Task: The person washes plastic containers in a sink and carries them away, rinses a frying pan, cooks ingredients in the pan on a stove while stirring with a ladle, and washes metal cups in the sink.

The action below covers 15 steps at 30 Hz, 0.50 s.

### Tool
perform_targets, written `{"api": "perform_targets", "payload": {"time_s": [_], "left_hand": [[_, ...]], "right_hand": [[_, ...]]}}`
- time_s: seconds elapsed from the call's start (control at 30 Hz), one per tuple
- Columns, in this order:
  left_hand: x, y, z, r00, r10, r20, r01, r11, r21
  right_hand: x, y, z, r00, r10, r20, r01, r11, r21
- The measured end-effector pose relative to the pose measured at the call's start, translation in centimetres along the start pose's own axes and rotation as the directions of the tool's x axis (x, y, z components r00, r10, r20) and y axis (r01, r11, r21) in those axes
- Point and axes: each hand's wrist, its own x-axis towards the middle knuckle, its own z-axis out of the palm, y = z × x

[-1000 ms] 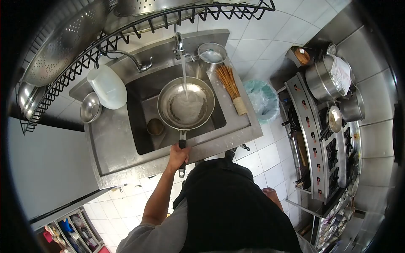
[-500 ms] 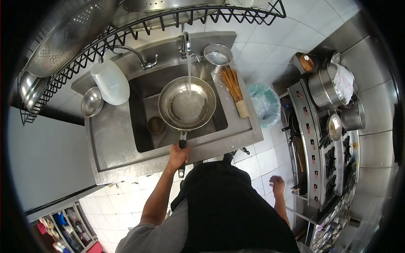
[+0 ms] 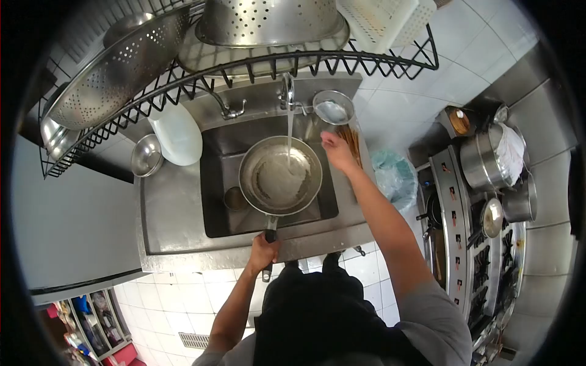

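Observation:
My left hand (image 3: pixel 264 253) is wrapped round the black handle of a frying pan (image 3: pixel 259 174), which is held over the sink basin (image 3: pixel 221 213). A stream from the faucet (image 3: pixel 288 91) falls into the pan, where some water lies inside a dark ring. My right hand (image 3: pixel 337 151) is stretched forward to the right of the pan, its fingers slightly bent and nothing visible in them. It partly covers a bamboo whisk brush (image 3: pixel 353 143) on the counter. Just beyond the hand stands a metal strainer or bowl (image 3: pixel 334 108) with something pale inside.
Overhead at the front hangs a black wire rack (image 3: pixel 268 64) with colanders. A white plastic jug (image 3: pixel 178 137) and a metal bowl (image 3: pixel 147 156) stand left of the sink. A lined bin (image 3: pixel 394 177) is at the right, before a stove (image 3: pixel 452 213) with pots.
My right hand has come up from beside my body to the counter right of the sink, over the brush. The view has shifted, showing more of the rack; my left hand keeps the pan.

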Motion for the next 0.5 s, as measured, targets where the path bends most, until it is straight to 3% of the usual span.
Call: {"api": "perform_targets", "payload": {"time_s": [0.03,0.1,0.13,0.2,0.23,0.3,0.37,0.5], "left_hand": [[-0.3,0.6,0.3,1.0,-0.013,-0.019,0.013,1.0,0.01],[-0.2,-0.2,0.4,1.0,-0.019,-0.024,0.018,0.998,-0.063],[-0.4,0.4,0.4,0.999,-0.028,-0.023,0.027,0.999,-0.027],[-0.4,0.8,0.4,0.999,-0.036,-0.028,0.037,0.999,0.011],[-0.3,0.2,0.3,0.999,-0.037,-0.008,0.036,0.999,-0.029],[-0.1,-0.6,0.0,0.999,-0.036,0.009,0.037,0.997,-0.071],[-0.1,-1.0,0.0,0.999,-0.037,0.022,0.039,0.995,-0.092],[0.1,-1.2,-0.2,0.998,-0.027,0.05,0.032,0.995,-0.098]], "right_hand": [[2.4,1.3,1.3,1.0,-0.006,0.007,0.006,1.0,0.008],[6.2,3.1,3.7,0.981,0.189,0.041,-0.179,0.967,-0.181],[7.0,2.7,4.4,0.981,0.186,0.046,-0.176,0.969,-0.174],[8.2,1.9,5.3,0.942,0.324,0.087,-0.33,0.942,0.068],[9.0,2.7,5.9,0.943,0.321,0.093,-0.328,0.942,0.072],[10.3,5.1,6.7,0.955,0.292,0.056,-0.294,0.898,0.326],[10.5,4.2,6.6,0.949,0.301,0.095,-0.315,0.902,0.296],[9.8,2.0,6.2,0.929,0.341,0.142,-0.368,0.818,0.443]]}}
